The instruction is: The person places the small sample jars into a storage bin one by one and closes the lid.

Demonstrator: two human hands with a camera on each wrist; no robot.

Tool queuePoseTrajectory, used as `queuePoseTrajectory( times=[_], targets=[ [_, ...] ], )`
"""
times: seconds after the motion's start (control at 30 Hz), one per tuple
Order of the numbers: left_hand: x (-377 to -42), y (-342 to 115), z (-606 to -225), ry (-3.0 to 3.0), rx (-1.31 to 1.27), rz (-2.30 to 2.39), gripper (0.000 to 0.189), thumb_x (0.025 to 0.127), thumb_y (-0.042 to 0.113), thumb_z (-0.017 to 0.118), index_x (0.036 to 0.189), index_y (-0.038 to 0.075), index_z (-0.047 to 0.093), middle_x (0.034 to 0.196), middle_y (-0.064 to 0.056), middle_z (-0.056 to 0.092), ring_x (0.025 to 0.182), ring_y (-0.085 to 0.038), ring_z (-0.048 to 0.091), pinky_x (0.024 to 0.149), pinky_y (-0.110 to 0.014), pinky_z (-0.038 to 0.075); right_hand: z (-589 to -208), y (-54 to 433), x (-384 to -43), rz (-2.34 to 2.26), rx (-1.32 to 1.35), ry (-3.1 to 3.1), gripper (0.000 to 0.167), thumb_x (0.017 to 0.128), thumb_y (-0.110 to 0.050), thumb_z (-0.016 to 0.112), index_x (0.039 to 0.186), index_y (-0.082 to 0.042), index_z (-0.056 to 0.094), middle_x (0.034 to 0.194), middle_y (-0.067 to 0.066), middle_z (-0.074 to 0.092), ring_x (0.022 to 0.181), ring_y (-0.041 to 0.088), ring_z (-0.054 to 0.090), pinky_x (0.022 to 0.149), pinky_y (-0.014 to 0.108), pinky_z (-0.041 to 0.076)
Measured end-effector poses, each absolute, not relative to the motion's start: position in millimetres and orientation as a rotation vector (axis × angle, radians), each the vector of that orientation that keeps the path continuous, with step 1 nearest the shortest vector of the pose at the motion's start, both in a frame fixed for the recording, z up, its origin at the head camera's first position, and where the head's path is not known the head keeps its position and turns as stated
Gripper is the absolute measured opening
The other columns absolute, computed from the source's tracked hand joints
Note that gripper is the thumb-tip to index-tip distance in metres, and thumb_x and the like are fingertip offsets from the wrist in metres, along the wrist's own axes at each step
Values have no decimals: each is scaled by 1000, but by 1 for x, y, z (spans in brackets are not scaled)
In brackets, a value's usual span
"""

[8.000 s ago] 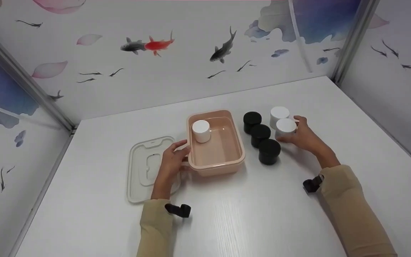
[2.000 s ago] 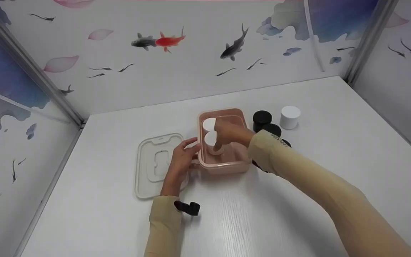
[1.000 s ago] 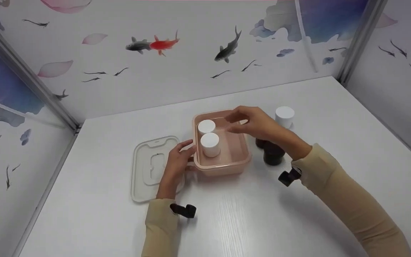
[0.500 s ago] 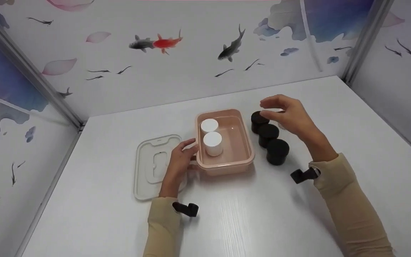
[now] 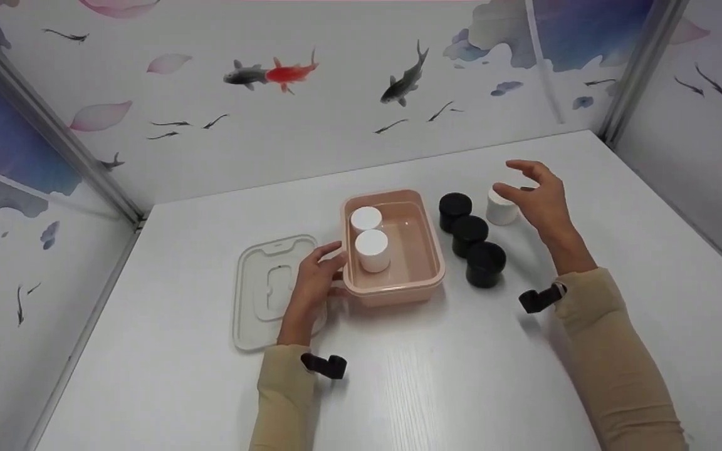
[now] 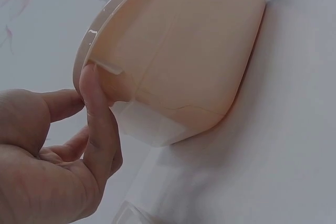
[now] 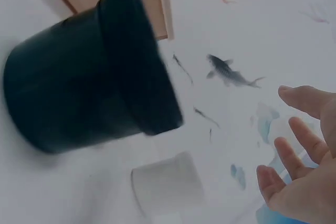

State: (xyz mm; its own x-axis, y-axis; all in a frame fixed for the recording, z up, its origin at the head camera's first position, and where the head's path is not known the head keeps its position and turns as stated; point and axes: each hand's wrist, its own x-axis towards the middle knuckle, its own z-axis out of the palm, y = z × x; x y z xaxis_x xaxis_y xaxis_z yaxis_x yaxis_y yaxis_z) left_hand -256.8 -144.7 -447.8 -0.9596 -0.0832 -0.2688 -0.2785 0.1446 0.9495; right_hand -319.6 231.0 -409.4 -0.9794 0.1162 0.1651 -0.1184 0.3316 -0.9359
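A pink rectangular plastic container (image 5: 406, 299) stands on the table with two white lidded jars inside, a rear one (image 5: 366, 218) and a front one (image 5: 372, 252), along its left side. My left hand (image 5: 313, 275) pinches the container's left rim; in the left wrist view, the thumb and a finger (image 6: 100, 114) meet at that rim. My right hand (image 5: 544, 197) hovers just right of a third white jar (image 5: 501, 210), thumb and fingers spread and holding nothing. Between the container and this jar stand three black jars, at the back (image 5: 455, 210), middle (image 5: 469, 235) and front (image 5: 485, 266).
A pale grey lid (image 5: 251, 297) lies flat left of the container, partly under my left hand and forearm. White printed panels with fish (image 5: 289, 74) enclose the table (image 5: 392, 376) at the back and both sides.
A second white jar has gone from the right group into the container, released there by my right hand. That hand has since moved right, over to the remaining white jar. My left hand stays at the rim.
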Motion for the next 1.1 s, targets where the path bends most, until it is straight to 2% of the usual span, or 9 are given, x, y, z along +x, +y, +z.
queuePoseTrajectory(
  times=[0.1, 0.23, 0.53, 0.67, 0.87, 1.1],
  targets=[
    [-256, -146, -448, 2256, -353, 1936, 46, 100, 31, 59, 144, 19, 51, 123, -12, 70, 101, -26, 71, 66, -28, 59, -421, 237, -328, 1728, -38, -2391, 67, 91, -31, 75, 148, -12, 46, 162, 10, 33, 152, 30, 24, 122, 45, 31],
    [-257, -146, -449, 2254, -345, 1950, 46, 101, 31, 59, 144, 18, 51, 123, -13, 70, 99, -26, 71, 63, -27, 59, -438, 244, -336, 1761, -73, -2460, 80, 90, -33, 75, 155, -11, 34, 165, 12, 25, 154, 34, 18, 124, 52, 25],
    [-257, -146, -449, 2260, -329, 1949, 46, 101, 32, 59, 144, 18, 52, 125, -13, 69, 100, -25, 71, 64, -26, 58, -462, 261, -347, 2063, -110, -2479, 99, 92, -33, 73, 163, -20, 6, 171, 8, 1, 158, 33, 3, 127, 48, 19],
    [-256, -146, -449, 2234, -319, 1986, 45, 101, 29, 59, 143, 17, 52, 122, -14, 70, 99, -28, 72, 60, -27, 58, -465, 264, -349, 2101, -114, -2489, 98, 93, -30, 72, 163, -20, 3, 171, 8, -1, 158, 32, 5, 128, 47, 18],
    [-256, -145, -447, 2223, -333, 1989, 45, 101, 29, 60, 143, 17, 52, 122, -15, 70, 99, -28, 72, 59, -26, 58, -461, 257, -348, 2078, -103, -2532, 96, 95, -24, 70, 162, -15, 3, 171, 11, 2, 156, 34, 15, 127, 50, 16],
    [-254, -145, -446, 2227, -347, 1974, 45, 101, 30, 60, 144, 18, 52, 123, -14, 69, 99, -26, 72, 61, -26, 58, -468, 252, -352, 1988, -145, -2509, 89, 93, -26, 72, 161, -12, 17, 169, 13, 16, 153, 33, 23, 125, 48, 20]
  ],
)
